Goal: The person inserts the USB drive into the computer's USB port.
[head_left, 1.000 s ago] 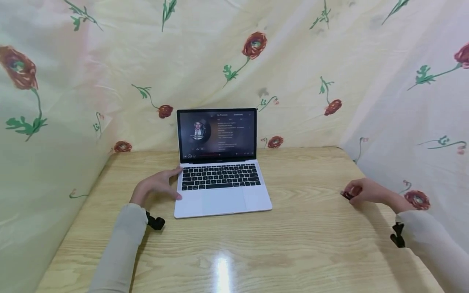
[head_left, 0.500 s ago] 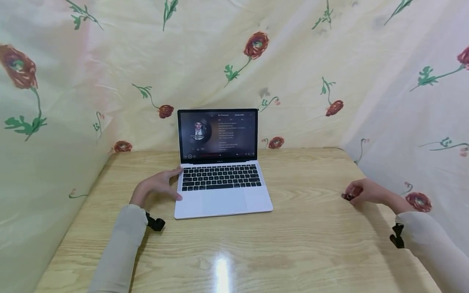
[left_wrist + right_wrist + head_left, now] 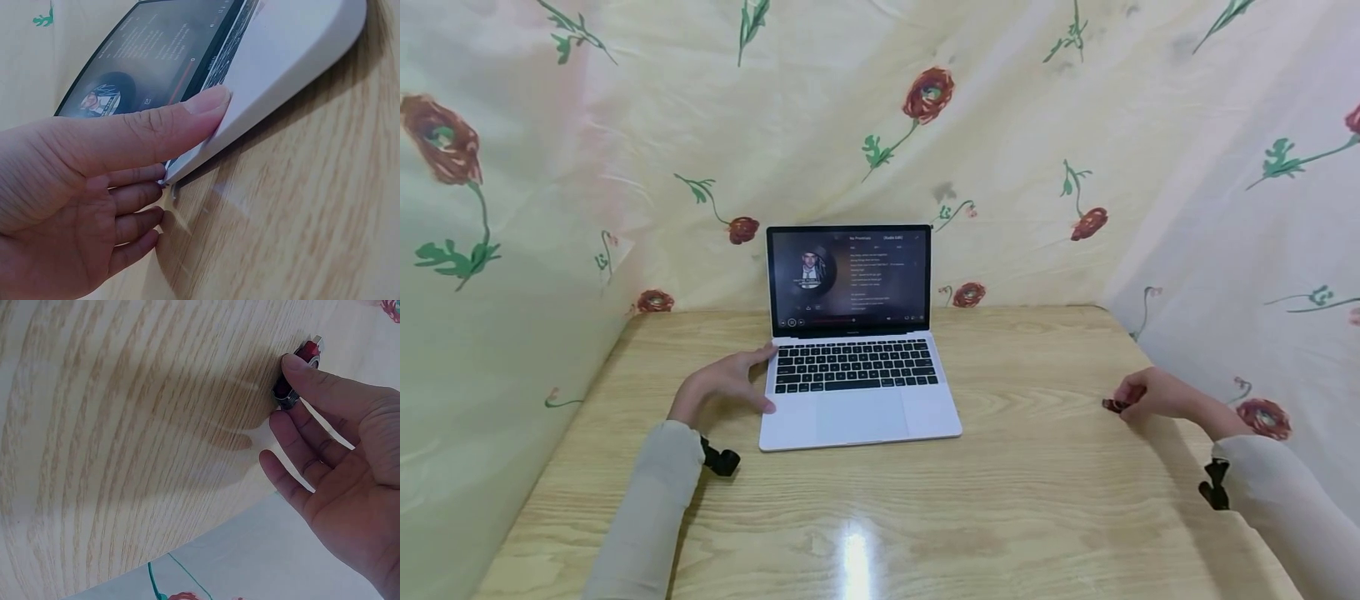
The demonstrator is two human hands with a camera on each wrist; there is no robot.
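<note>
An open silver laptop point(image 3: 857, 392) with a dark lit screen point(image 3: 848, 279) stands in the middle of the wooden table point(image 3: 1000, 500). My left hand point(image 3: 722, 385) rests against its left edge. In the left wrist view the thumb point(image 3: 156, 128) lies flat on the laptop point(image 3: 281, 69) beside the keyboard, and the other fingers touch its side. Far to the right, near the table's edge, my right hand point(image 3: 1150, 393) pinches a small red and silver stick point(image 3: 1112, 406) between thumb and forefinger. The right wrist view shows the stick point(image 3: 300, 359) held low over the wood, with the other fingers of that hand point(image 3: 337, 450) loosely spread.
A cream cloth printed with red flowers point(image 3: 925, 92) hangs round the table at the back and on both sides. Bare wood lies in front of the laptop and between it and the right hand. Small black devices point(image 3: 722, 460) sit at both wrists.
</note>
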